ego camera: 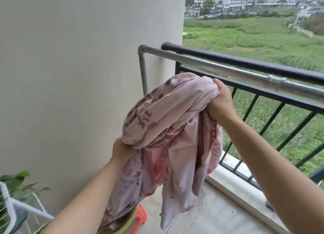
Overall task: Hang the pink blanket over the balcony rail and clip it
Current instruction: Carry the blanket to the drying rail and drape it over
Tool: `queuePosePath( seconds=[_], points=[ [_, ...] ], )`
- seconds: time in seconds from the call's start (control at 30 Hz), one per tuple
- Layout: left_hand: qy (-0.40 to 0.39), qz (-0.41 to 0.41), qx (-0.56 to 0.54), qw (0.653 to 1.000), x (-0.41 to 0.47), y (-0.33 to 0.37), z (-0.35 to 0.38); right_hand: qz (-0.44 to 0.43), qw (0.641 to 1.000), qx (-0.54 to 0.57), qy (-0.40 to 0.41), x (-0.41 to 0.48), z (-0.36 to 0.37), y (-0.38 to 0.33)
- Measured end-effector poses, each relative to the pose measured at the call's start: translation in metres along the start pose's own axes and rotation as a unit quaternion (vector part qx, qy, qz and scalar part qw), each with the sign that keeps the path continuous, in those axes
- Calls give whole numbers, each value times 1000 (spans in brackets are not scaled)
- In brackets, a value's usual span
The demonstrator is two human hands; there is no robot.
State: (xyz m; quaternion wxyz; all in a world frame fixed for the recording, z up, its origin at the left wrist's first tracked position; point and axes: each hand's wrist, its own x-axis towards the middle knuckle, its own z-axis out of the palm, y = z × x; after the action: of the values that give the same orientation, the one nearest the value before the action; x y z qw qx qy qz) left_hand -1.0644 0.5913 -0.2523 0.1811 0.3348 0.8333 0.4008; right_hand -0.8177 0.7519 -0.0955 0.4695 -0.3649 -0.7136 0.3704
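Note:
The pink patterned blanket (166,128) is bunched in a thick roll held up in the air in front of me. My right hand (220,102) grips its upper end just below and in front of the silver rail (210,65). Lower down, my left hand (121,150) grips the other end, partly hidden by folds. Loose cloth hangs down to a green basin (128,219) on the floor. The black balcony rail (245,61) runs behind the silver one. No clip is in sight.
A white wall (78,76) closes the left side. The silver rail's post (142,72) stands by the wall. A red stool (140,218) sits under the basin. A leafy plant (19,184) and a white rack (10,204) are at lower left. Black balusters (266,121) line the balcony edge.

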Motion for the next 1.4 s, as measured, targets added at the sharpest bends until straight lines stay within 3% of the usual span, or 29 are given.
queuePosePath(
  seconds=[0.1, 0.17, 0.33, 0.47, 0.53, 0.57, 0.67, 0.77, 0.83, 0.87, 0.93, 0.97, 1.03, 1.1, 1.17, 1.2, 1.23, 1.27, 1.4],
  points=[
    [139, 71, 17, 988, 20, 42, -64, -4, 979, -202, -29, -3, -11, 26],
    [202, 124, 38, 971, 29, 73, -103, 23, 958, -278, -72, -10, -10, 44],
    [224, 210, 86, 948, 19, 144, -149, 69, 903, -374, -200, -28, 25, 77],
    [227, 286, 95, 926, -1, 190, -164, 24, 854, -405, -326, -23, 50, 66],
    [219, 301, 77, 925, -8, 202, -173, 25, 842, -367, -395, -16, 52, 58],
    [216, 308, 73, 924, -11, 205, -178, 28, 852, -324, -409, -13, 50, 54],
    [176, 312, 20, 933, -18, 198, -187, 80, 892, -73, -438, -13, 38, 42],
    [102, 298, -52, 948, -26, 177, -185, 121, 835, 126, -522, -23, 33, 31],
    [54, 262, -146, 953, -28, 161, -176, 135, 799, 103, -577, -27, 38, 27],
    [19, 223, -206, 953, -29, 155, -172, 110, 797, 32, -593, -28, 43, 26],
    [-53, 173, -215, 960, -29, 141, -162, -35, 796, -238, -555, -27, 52, 21],
    [-77, 163, -179, 967, -26, 130, -157, -105, 793, -348, -489, -23, 53, 17],
    [-97, 170, -100, 976, -23, 101, -144, -169, 840, -410, -313, -12, 47, 3],
    [-124, 201, 45, 971, -22, 65, -128, -203, 912, -333, -130, 2, 32, -16],
    [-202, 126, 87, 967, -24, 34, -110, -146, 987, -54, -41, 10, 9, -42],
    [-236, 102, 94, 962, -25, 24, -100, -82, 988, 122, -47, 12, -1, -56],
    [-259, 101, 90, 956, -25, 15, -87, -59, 965, 247, -66, 14, -11, -69],
    [-279, 101, 72, 952, -26, 11, -74, -74, 944, 313, -78, 14, -19, -79],
    [-375, 80, 27, 923, -42, 17, -8, -100, 946, 294, -88, 5, -26, -91]
  ],
)
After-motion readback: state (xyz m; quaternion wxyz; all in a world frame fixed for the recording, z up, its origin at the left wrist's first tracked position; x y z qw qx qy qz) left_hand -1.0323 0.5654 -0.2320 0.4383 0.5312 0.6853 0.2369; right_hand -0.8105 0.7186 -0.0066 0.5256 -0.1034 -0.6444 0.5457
